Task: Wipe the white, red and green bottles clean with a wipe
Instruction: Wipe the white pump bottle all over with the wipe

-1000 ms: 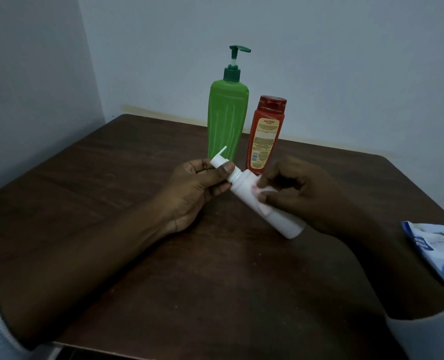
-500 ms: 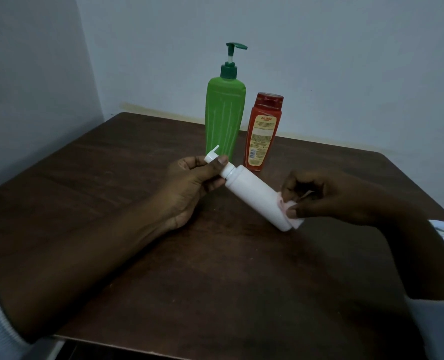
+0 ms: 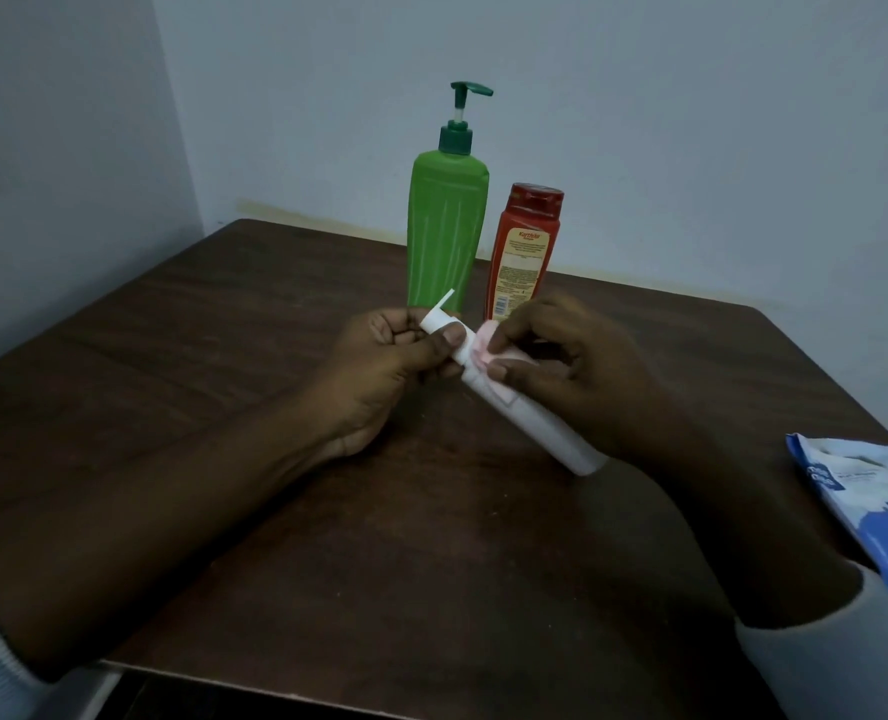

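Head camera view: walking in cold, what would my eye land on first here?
Probably the two hands mid-table: the left hand pinches the cap end of a tilted white bottle while the right hand presses a pinkish wipe against it. Behind them stand a tall green pump bottle and, to its right, a shorter red bottle. A blue-and-white wipes pack lies at the table's right edge.

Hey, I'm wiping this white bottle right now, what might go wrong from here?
The left hand pinches the white bottle only near its cap while the right hand rubs the wipe along it, so it may slip or twist loose. The green bottle and red bottle stand upright just behind your knuckles; a wide stroke might topple them. The wipes pack appears to overhang the table edge and might get elbowed off.
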Tool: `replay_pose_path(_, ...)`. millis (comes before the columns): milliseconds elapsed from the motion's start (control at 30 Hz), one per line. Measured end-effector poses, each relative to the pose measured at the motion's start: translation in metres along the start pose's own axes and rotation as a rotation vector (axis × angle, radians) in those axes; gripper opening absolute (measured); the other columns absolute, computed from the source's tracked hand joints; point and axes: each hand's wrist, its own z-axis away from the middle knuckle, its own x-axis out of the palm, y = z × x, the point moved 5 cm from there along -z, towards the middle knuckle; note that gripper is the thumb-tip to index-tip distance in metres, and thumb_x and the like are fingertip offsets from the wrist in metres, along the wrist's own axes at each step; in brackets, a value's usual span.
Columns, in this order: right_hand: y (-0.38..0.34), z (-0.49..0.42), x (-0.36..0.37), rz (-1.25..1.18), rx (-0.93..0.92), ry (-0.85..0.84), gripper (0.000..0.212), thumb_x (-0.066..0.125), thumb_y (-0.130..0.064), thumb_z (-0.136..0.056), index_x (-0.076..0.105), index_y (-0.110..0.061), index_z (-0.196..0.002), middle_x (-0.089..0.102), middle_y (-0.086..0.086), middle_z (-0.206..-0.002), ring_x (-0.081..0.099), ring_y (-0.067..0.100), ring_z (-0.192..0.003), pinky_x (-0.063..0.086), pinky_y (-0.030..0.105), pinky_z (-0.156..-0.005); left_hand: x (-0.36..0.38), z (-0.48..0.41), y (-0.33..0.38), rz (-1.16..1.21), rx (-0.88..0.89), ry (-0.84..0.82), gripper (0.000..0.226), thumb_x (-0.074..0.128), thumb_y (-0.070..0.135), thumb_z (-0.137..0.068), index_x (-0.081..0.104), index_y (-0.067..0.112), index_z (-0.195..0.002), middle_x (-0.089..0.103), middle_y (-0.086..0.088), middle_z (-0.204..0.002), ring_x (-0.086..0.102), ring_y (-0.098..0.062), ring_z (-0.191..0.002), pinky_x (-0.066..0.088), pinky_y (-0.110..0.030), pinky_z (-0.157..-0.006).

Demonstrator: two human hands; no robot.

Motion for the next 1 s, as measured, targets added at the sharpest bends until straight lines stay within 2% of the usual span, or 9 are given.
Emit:
replay_pose_path(133,0.024,0.014,-0.023,-0.088,0.145,-0.335,0.015,0.075,-0.034,-0.083,0.066,-0.039,-0.095,0.062,-0.018,-0.105,0.061,0.002,-0.102,0.055,0.026,-0.088,-0.006,-0.006,-0.003,0.004,-0.01,0.099,0.039,0.078,0.022,-0.075,0.071,-0.002,-0.105,0.08,-0.009,-0.096,0.075,-0.016,-0.087,0.063,-0.028,-0.074)
replay_pose_path(200,0.036,0.021,-0.031,-0.097,0.225,-0.477,0.018,0.077,-0.028,-0.082,0.067,-0.039,-0.093,0.063,-0.022,-0.105,0.062,-0.001,-0.102,0.056,0.032,-0.09,-0.009,-0.006,-0.001,-0.068,0.033,0.14,0.042,0.08,0.028,-0.073,0.072,0.001,-0.104,0.08,-0.009,-0.098,0.075,-0.019,-0.089,0.064,-0.034,-0.081)
replay_pose_path(267,0.042,0.025,-0.034,-0.134,0.278,-0.536,0.019,0.078,-0.023,-0.081,0.069,-0.037,-0.091,0.066,-0.02,-0.102,0.063,0.001,-0.1,0.055,0.036,-0.091,-0.009,-0.005,0.002,-0.104,0.065,0.134,0.043,0.081,0.03,-0.072,0.072,0.004,-0.106,0.08,-0.009,-0.101,0.076,-0.019,-0.091,0.064,-0.034,-0.08)
replay_pose_path(367,0.039,0.023,-0.033,-0.134,0.262,-0.538,0.016,0.078,-0.025,-0.08,0.069,-0.036,-0.086,0.067,-0.019,-0.1,0.063,0.001,-0.098,0.056,0.033,-0.089,-0.008,-0.002,0.005,-0.107,0.096,0.082,0.041,0.081,0.024,-0.073,0.072,0.009,-0.111,0.08,-0.008,-0.106,0.076,-0.018,-0.097,0.062,-0.029,-0.079)
replay_pose_path(500,0.034,0.023,-0.035,-0.112,0.235,-0.509,0.015,0.079,-0.024,-0.081,0.071,-0.036,-0.085,0.067,-0.019,-0.1,0.064,0.0,-0.099,0.056,0.027,-0.085,-0.007,-0.004,0.006,-0.101,0.076,0.055,0.04,0.079,0.02,-0.073,0.072,0.01,-0.112,0.08,-0.008,-0.107,0.076,-0.019,-0.099,0.063,-0.031,-0.084)
replay_pose_path(667,0.007,0.011,-0.017,-0.04,0.094,-0.106,0.006,0.074,-0.034,-0.084,0.069,-0.033,-0.088,0.064,-0.012,-0.099,0.06,0.002,-0.093,0.049,0.013,-0.077,-0.005,-0.001,0.006,-0.118,0.068,0.091,0.044,0.08,0.023,-0.071,0.071,0.005,-0.11,0.08,-0.01,-0.102,0.076,-0.018,-0.092,0.062,-0.027,-0.077)
replay_pose_path(767,-0.006,0.003,0.002,0.076,0.03,0.023,0.01,0.071,-0.028,-0.09,0.072,-0.025,-0.099,0.061,-0.006,-0.107,0.056,0.008,-0.099,0.045,0.02,-0.081,-0.005,0.001,0.007,-0.128,0.075,0.089,0.041,0.08,0.025,-0.07,0.072,0.007,-0.105,0.079,-0.012,-0.102,0.077,-0.02,-0.091,0.062,-0.026,-0.075)
replay_pose_path(867,-0.006,0.003,-0.001,0.074,0.009,-0.024,0.015,0.071,-0.029,-0.089,0.071,-0.026,-0.104,0.059,-0.007,-0.111,0.055,0.009,-0.103,0.046,0.023,-0.083,-0.004,0.002,0.007,-0.121,0.084,0.105,0.037,0.081,0.026,-0.07,0.074,0.008,-0.102,0.08,-0.011,-0.099,0.077,-0.017,-0.086,0.061,-0.025,-0.073)
replay_pose_path(1000,0.014,0.014,-0.019,0.089,0.101,-0.367,0.011,0.071,-0.033,-0.084,0.066,-0.037,-0.094,0.054,-0.02,-0.105,0.053,-0.003,-0.101,0.049,0.021,-0.083,-0.007,-0.002,0.005,-0.122,0.049,0.165,0.041,0.083,0.029,-0.071,0.076,0.003,-0.102,0.08,-0.01,-0.097,0.074,-0.016,-0.082,0.062,-0.028,-0.074)
